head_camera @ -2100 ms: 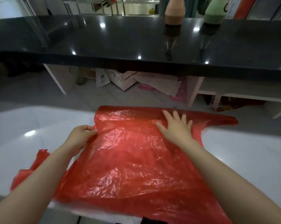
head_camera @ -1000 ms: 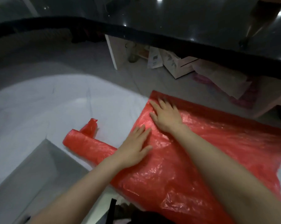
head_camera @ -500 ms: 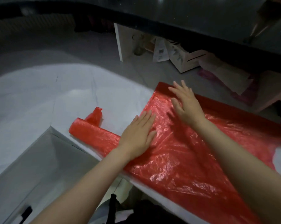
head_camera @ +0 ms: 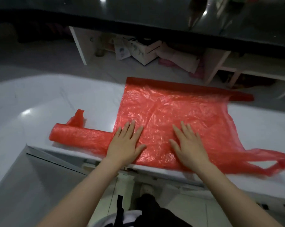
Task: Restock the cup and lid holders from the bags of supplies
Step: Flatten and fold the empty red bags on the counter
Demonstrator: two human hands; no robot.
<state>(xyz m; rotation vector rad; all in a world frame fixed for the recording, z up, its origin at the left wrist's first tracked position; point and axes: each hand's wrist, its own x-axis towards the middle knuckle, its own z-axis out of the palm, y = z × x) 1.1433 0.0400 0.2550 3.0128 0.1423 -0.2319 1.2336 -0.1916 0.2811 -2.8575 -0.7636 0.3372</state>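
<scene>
Both hands are now pulled back to the near part of the red plastic bag (head_camera: 171,115), where half a second ago the right hand was reaching toward its far edge. The left hand (head_camera: 124,145) and right hand (head_camera: 190,146) are laid flat, side by side, fingers straight and spread, pressing the film down; nothing is grasped by either. The bag is spread on the white counter (head_camera: 40,99), its near edge at the counter lip, one handle loop (head_camera: 279,163) trailing off to the right and a rolled strip (head_camera: 79,135) sticking out to the left. No cups, lids or holders are seen, so the bag is judged emptied and being smoothed for folding. Risks: the thin film is likely to be dragged off the near edge if the palms are slid back further; the loose loop could be caught or left bunched, spoiling the fold; trapped air and wrinkles could be locked in if pressure is uneven; the slick counter may let the whole sheet be shifted.
</scene>
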